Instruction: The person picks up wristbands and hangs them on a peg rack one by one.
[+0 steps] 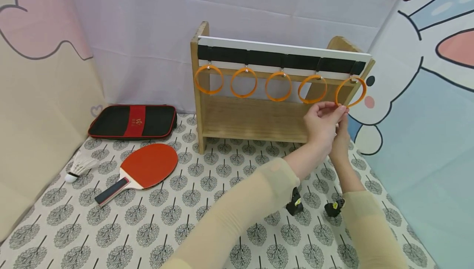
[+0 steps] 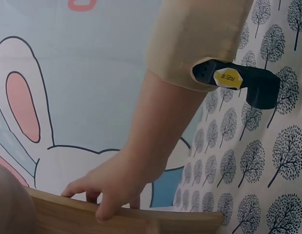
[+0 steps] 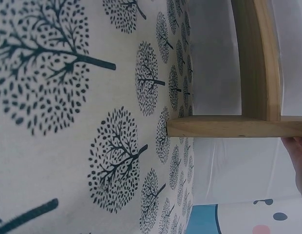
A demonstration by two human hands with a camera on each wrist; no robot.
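Note:
Several orange rings hang in a row from small hooks on a strip [image 1: 264, 58] of black and white, mounted across a wooden shelf stand [image 1: 252, 119]. At the row's right end, my left hand [image 1: 321, 124] pinches the lower edge of the last orange ring [image 1: 364, 91], which hangs at its hook. My right hand [image 1: 340, 145], partly behind the left in the head view, holds the stand's right side panel. In the left wrist view that right hand [image 2: 117, 183] has its thumb and fingers over the panel's edge [image 2: 180, 214]. Only part of it shows in the right wrist view.
A red table tennis bat [image 1: 149, 166] lies on the tree-patterned cloth [image 1: 148, 236] at left. Beside it are a shuttlecock [image 1: 80, 166] and a black case with a red band [image 1: 111, 123]. Cartoon-printed curtains [image 1: 437, 117] stand around the table.

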